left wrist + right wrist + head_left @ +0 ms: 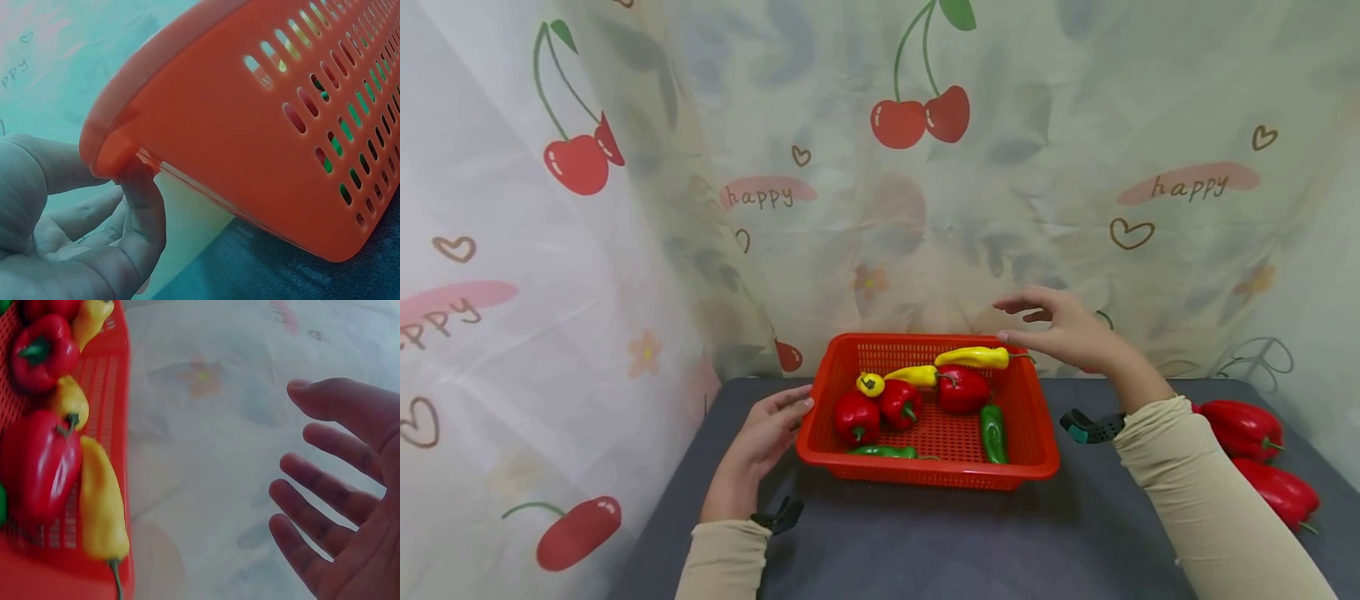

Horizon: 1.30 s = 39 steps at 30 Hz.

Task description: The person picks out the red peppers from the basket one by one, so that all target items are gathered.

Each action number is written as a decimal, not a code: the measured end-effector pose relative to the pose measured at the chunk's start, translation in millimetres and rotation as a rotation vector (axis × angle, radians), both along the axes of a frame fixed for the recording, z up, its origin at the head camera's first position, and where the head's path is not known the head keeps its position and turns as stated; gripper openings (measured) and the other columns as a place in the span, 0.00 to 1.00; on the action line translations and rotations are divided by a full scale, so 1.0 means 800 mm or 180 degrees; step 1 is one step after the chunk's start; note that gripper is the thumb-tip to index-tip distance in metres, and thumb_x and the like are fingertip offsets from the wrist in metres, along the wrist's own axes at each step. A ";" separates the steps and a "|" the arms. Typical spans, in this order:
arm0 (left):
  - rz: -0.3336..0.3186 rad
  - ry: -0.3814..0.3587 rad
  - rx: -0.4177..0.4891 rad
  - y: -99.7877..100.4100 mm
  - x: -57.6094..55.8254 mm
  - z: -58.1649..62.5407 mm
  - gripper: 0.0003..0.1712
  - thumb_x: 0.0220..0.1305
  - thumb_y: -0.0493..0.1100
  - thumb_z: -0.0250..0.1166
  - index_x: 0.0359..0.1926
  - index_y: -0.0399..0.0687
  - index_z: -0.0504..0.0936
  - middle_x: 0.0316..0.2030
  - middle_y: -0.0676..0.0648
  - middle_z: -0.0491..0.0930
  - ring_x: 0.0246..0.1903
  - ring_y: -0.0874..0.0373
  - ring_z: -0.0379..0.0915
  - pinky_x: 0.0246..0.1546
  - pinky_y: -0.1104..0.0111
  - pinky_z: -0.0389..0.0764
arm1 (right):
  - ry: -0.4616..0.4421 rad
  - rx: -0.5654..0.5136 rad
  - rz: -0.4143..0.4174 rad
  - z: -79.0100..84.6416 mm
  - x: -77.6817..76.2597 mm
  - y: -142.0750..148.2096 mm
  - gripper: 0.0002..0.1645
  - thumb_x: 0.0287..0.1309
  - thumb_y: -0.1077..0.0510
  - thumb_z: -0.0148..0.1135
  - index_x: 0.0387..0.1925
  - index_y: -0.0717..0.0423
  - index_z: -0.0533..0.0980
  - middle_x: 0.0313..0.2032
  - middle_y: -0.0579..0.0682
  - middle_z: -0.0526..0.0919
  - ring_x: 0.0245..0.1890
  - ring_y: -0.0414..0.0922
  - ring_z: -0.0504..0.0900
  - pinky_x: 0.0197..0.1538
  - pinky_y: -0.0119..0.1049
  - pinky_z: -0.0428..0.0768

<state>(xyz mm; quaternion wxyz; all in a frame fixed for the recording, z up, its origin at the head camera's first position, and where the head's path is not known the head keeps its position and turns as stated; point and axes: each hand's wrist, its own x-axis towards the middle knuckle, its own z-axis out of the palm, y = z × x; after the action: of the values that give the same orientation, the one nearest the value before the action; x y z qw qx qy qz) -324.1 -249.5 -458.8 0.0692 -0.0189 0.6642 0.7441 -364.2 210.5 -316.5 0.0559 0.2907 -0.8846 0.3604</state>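
Note:
A red plastic basket (pixel 925 477) stands on the dark table, holding bell peppers and long peppers. My left hand (pixel 772 429) grips the left rim; the left wrist view has the thumb and curled fingers (pixel 142 212) pinching the basket's lip (pixel 100 144). Above the back right corner hovers my right hand (pixel 1060 325), its spread fingers (pixel 325 487) holding nothing. Inside lie three red bell peppers, among them one (pixel 964 389) at the back. A yellow pepper (pixel 973 357) runs along the back wall, near another yellow pepper (pixel 912 376). One green pepper (pixel 993 433) lies at the right, another (pixel 883 452) along the front.
Two more red peppers (pixel 1243 427) lie at the table's right side, partly behind my right sleeve (pixel 1210 492). A printed curtain (pixel 865 242) hangs close behind the basket and along the left. The grey tabletop (pixel 955 542) extends in front.

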 end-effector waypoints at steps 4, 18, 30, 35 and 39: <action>-0.0008 0.0010 -0.0006 -0.001 0.000 -0.001 0.29 0.78 0.40 0.64 0.75 0.39 0.72 0.65 0.40 0.80 0.53 0.56 0.85 0.53 0.65 0.88 | -0.0172 -0.0076 0.0204 -0.001 -0.018 -0.023 0.30 0.68 0.50 0.73 0.67 0.52 0.78 0.66 0.54 0.81 0.64 0.55 0.80 0.68 0.59 0.79; -0.0048 0.0055 0.0042 0.004 -0.002 -0.001 0.29 0.77 0.39 0.63 0.75 0.37 0.71 0.63 0.41 0.82 0.51 0.57 0.86 0.51 0.64 0.89 | -0.0770 0.0139 0.0712 -0.048 -0.064 -0.095 0.31 0.65 0.53 0.75 0.67 0.55 0.78 0.65 0.58 0.82 0.68 0.62 0.78 0.71 0.63 0.76; -0.0060 0.0042 0.0011 0.000 -0.001 -0.001 0.29 0.78 0.39 0.62 0.75 0.37 0.71 0.62 0.43 0.82 0.51 0.57 0.85 0.53 0.65 0.88 | -0.1456 0.0024 0.1174 -0.088 -0.081 -0.145 0.33 0.64 0.60 0.75 0.68 0.58 0.76 0.69 0.62 0.78 0.72 0.65 0.74 0.74 0.61 0.72; -0.0049 0.0054 0.0009 -0.002 0.002 0.000 0.30 0.78 0.39 0.62 0.76 0.35 0.69 0.60 0.44 0.83 0.50 0.58 0.85 0.52 0.65 0.88 | -0.1577 0.0033 0.1240 -0.100 -0.087 -0.161 0.34 0.64 0.61 0.74 0.69 0.62 0.75 0.70 0.64 0.77 0.72 0.64 0.74 0.74 0.57 0.75; -0.0085 0.0063 0.0007 -0.002 0.002 0.001 0.30 0.79 0.40 0.62 0.76 0.35 0.69 0.59 0.46 0.84 0.50 0.59 0.86 0.52 0.65 0.88 | -0.1534 0.0106 0.1294 -0.103 -0.088 -0.168 0.33 0.64 0.61 0.74 0.69 0.63 0.75 0.69 0.62 0.79 0.73 0.64 0.73 0.74 0.57 0.75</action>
<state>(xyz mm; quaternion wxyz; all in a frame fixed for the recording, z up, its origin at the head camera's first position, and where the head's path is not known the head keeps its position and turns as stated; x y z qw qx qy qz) -322.5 -251.1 -458.0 0.0725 -0.0026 0.6642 0.7440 -434.5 75.9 -399.3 -0.2333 0.3687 -0.8019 0.4081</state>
